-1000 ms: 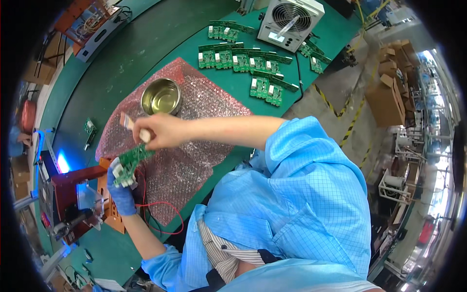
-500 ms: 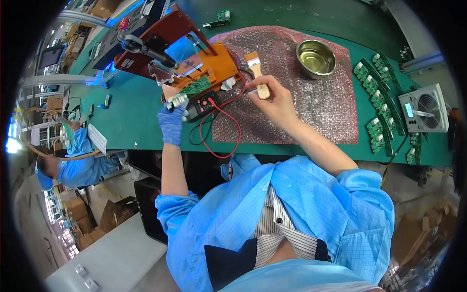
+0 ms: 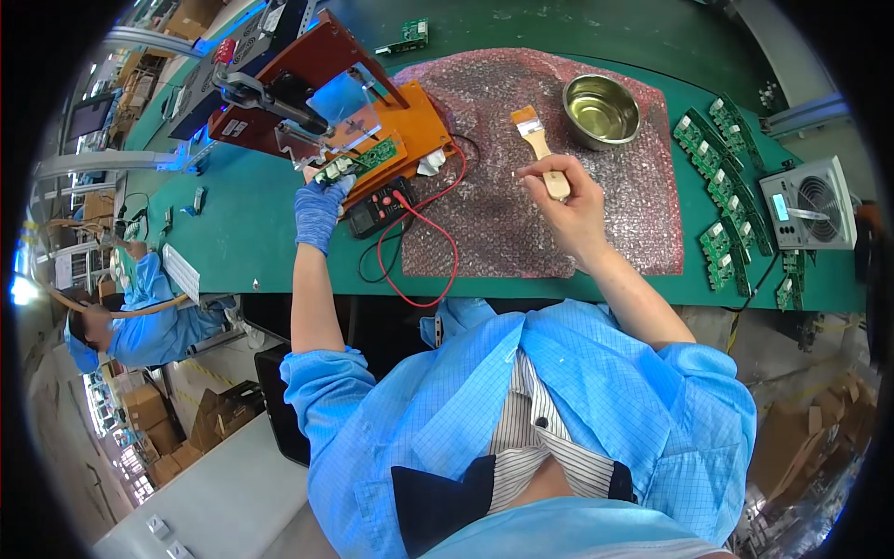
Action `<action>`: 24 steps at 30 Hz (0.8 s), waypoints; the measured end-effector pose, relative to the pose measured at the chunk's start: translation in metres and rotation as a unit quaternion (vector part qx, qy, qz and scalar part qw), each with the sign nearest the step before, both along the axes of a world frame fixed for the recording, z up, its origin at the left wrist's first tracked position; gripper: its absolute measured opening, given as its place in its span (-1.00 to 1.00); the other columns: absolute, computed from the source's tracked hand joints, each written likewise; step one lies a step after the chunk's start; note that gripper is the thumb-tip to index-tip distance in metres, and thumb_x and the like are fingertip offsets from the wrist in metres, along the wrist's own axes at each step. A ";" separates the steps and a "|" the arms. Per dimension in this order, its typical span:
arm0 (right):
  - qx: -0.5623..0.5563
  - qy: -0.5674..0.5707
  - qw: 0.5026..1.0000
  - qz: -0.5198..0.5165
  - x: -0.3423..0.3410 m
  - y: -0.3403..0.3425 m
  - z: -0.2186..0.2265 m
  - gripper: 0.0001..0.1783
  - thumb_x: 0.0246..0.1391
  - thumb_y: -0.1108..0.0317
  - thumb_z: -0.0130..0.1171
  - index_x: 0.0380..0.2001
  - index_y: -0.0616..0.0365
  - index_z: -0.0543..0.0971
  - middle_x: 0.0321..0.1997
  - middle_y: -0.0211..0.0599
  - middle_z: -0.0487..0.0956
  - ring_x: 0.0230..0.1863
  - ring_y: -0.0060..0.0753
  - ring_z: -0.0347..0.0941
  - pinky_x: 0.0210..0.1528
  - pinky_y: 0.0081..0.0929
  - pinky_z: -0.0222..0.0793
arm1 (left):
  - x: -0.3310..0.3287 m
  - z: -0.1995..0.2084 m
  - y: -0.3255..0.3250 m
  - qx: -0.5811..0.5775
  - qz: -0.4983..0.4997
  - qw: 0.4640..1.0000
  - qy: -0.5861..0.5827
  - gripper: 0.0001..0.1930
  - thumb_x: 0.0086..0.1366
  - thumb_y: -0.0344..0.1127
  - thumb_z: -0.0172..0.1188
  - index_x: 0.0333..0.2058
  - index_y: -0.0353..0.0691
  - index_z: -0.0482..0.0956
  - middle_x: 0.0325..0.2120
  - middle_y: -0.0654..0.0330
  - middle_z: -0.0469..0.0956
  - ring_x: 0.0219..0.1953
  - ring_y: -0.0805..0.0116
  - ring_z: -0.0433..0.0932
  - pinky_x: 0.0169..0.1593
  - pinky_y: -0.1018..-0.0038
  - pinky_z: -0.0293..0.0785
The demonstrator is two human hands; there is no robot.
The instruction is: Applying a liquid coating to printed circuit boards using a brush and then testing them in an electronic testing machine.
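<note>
My left hand (image 3: pixel 318 212), in a blue knitted glove, is closed on the near left end of a green circuit board (image 3: pixel 374 155) with white connectors. The board lies tilted along the front of an orange fixture (image 3: pixel 414 126) with a red-brown upright and a clear plate. My bare right hand (image 3: pixel 575 207) grips the wooden handle of a flat paintbrush (image 3: pixel 535 137). Its bristles point away from me, over the bubble wrap (image 3: pixel 484 224) and left of a round metal bowl (image 3: pixel 602 112) holding yellowish liquid.
A black multimeter (image 3: pixel 377 210) with red and black leads sits in front of the fixture. Several green circuit boards (image 3: pixel 722 191) lie along the right, beside a small fan unit (image 3: pixel 808 207). One more board (image 3: pixel 410 35) lies far back. Another person (image 3: pixel 154 312) works at the left.
My left hand has moved slightly left, and the circuit board now rests lower against the fixture's front. My right hand has carried the paintbrush rightward, away from the fixture and nearer the bowl.
</note>
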State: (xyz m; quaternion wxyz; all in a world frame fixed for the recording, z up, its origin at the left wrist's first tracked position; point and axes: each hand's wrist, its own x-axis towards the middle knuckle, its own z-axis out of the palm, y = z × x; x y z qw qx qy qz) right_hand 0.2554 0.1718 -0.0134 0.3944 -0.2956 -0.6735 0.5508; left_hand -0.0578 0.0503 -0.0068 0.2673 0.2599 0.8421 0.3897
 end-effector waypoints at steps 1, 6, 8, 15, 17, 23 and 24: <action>0.017 -0.010 1.000 -0.009 0.000 0.001 0.005 -0.86 -0.02 0.45 0.08 -0.35 0.20 0.40 -0.39 -0.39 0.49 -0.37 -0.69 0.35 -0.35 -0.70 0.27 | -0.001 0.001 0.000 -0.005 0.007 1.000 -0.004 -0.79 -0.01 -0.22 0.27 -0.43 -0.21 0.54 -0.76 0.36 0.38 -0.81 0.65 0.23 -0.76 0.65 0.10; 0.145 -0.001 0.989 -0.011 -0.022 0.017 0.038 -0.89 -0.02 0.41 0.10 -0.43 0.20 0.42 -0.54 -0.46 0.45 -0.51 -0.71 0.33 -0.50 -0.73 0.24 | -0.015 0.006 -0.007 -0.089 -0.059 0.994 0.014 -0.71 -0.02 -0.38 0.25 -0.26 -0.09 0.46 -0.67 0.36 0.40 -0.75 0.63 0.26 -0.71 0.66 0.18; 0.219 0.028 0.975 -0.008 -0.041 0.031 0.052 -0.89 -0.01 0.40 0.09 -0.43 0.21 0.42 -0.55 -0.46 0.46 -0.51 -0.72 0.34 -0.50 -0.74 0.25 | -0.031 -0.011 -0.021 -0.013 -0.081 0.996 -0.026 -0.68 -0.02 -0.40 0.24 -0.23 -0.12 0.44 -0.60 0.34 0.42 -0.67 0.61 0.31 -0.63 0.66 0.25; 0.229 0.081 0.969 0.043 -0.167 0.070 0.127 -0.81 -0.04 0.29 0.12 -0.44 0.19 0.43 -0.60 -0.35 0.49 -0.52 -0.61 0.42 -0.48 -0.62 0.34 | -0.019 -0.044 -0.047 0.100 -0.128 0.959 0.232 -0.64 -0.07 -0.46 0.22 -0.21 -0.26 0.43 -0.29 0.13 0.44 -0.21 0.26 0.42 -0.07 0.48 0.33; 0.294 0.056 0.954 -0.007 -0.209 0.064 0.156 -0.77 -0.10 0.20 0.16 -0.47 0.14 0.46 -0.63 -0.28 0.48 -0.56 -0.47 0.43 -0.46 -0.53 0.33 | -0.014 -0.044 -0.051 0.122 -0.131 0.951 0.250 -0.62 -0.10 -0.47 0.23 -0.22 -0.25 0.44 -0.26 0.11 0.42 -0.17 0.22 0.40 -0.04 0.45 0.31; 0.204 -0.010 0.979 -0.007 -0.319 0.063 0.182 -0.72 -0.12 0.19 0.05 -0.55 0.23 0.47 -0.52 -0.09 0.53 -0.49 -0.15 0.48 -0.40 -0.33 0.39 | -0.016 -0.058 -0.046 0.166 -0.156 0.921 0.315 -0.59 -0.20 -0.49 0.26 -0.26 -0.22 0.48 -0.20 0.12 0.40 -0.14 0.19 0.38 -0.03 0.42 0.32; 0.108 -0.005 0.994 0.013 -0.332 0.062 0.180 -0.74 -0.11 0.22 0.04 -0.56 0.25 0.46 -0.51 -0.06 0.53 -0.53 -0.19 0.49 -0.45 -0.35 0.40 | -0.017 -0.064 -0.046 0.164 -0.152 0.918 0.327 -0.59 -0.21 -0.50 0.27 -0.26 -0.21 0.48 -0.20 0.13 0.41 -0.14 0.19 0.39 -0.04 0.41 0.33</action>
